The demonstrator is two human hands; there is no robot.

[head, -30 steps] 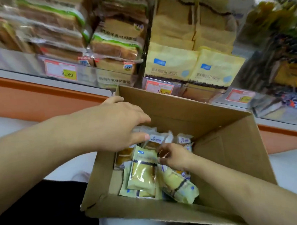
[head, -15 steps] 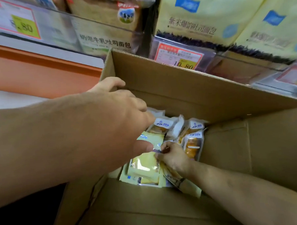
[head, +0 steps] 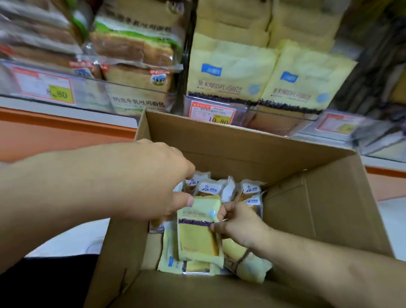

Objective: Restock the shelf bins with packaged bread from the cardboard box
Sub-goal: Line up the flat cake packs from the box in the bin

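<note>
Open brown cardboard box sits below the shelf front, flaps up. Both hands are inside it.

Right hand: fingers curled, pinching the right edge of a pale yellow plastic bread packet with a dark purple band. The packet stands roughly upright, its top edge higher than the other packets in the box.

Left hand: reaches in from the left, thumb tip at the packet's upper left corner; the other fingers are bent downward behind it. Cannot tell whether it actually grips anything.

Box contents: more pale yellow packets lying flat under and beside the held one; small clear-wrapped buns with white and blue labels packed along the far side.

Shelf behind the box: clear-fronted shelf bins hold stacked sliced toast loaves on the left and large pale yellow bread bags in the middle. Red and yellow price tags sit on the bin fronts.
</note>
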